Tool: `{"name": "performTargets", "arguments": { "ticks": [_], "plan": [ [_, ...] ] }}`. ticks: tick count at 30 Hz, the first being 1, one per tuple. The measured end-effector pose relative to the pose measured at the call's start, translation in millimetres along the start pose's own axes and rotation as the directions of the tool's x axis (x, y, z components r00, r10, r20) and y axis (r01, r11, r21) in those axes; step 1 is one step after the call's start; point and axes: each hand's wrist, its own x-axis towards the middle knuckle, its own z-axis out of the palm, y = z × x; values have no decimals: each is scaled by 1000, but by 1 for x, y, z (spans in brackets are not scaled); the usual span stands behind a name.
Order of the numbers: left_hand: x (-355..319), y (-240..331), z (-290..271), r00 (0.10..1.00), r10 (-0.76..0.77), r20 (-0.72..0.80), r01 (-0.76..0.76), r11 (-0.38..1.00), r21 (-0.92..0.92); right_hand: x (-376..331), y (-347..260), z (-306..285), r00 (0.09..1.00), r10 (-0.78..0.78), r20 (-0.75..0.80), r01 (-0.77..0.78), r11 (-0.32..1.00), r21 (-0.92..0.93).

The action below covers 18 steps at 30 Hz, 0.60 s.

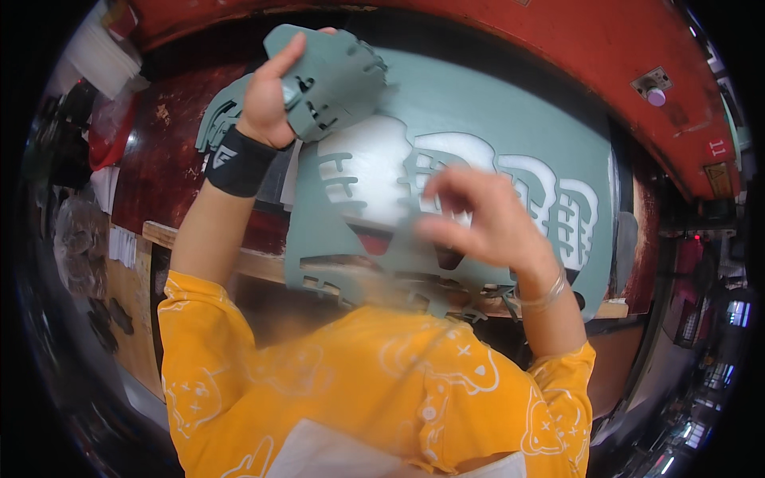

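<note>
My left hand (pixel 267 103), with a black wristband below it, grips a stack of grey-green die-cut pieces (pixel 339 92) with slots and notched edges. The stack is raised at the far left corner of a large grey-green sheet (pixel 494 88). Several rounded, slotted openings cut through that sheet show white beneath. Over the middle of the sheet hovers my right hand (pixel 498 219), blurred by motion. Its thumb and forefinger are curved and apart, and nothing shows between them. The sheet's near edge hangs over a wooden strip (pixel 263 261).
More cut grey-green pieces (pixel 219 115) lie left of the sheet on a dark red surface (pixel 163 159). A red machine frame (pixel 510 36) with a purple knob (pixel 656 97) curves along the back and right. White stacked material (pixel 100 60) stands at the far left.
</note>
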Motion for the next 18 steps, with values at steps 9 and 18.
{"name": "performTargets", "arguments": {
  "ticks": [9,18],
  "plan": [
    [-13,-34,27,966,167,-200,-43,859,511,94,4,42,824,-328,-461,238,940,-244],
    [-11,-50,43,821,570,-32,-237,391,889,83,-1,50,767,-173,-617,153,984,-87]
  ]
}}
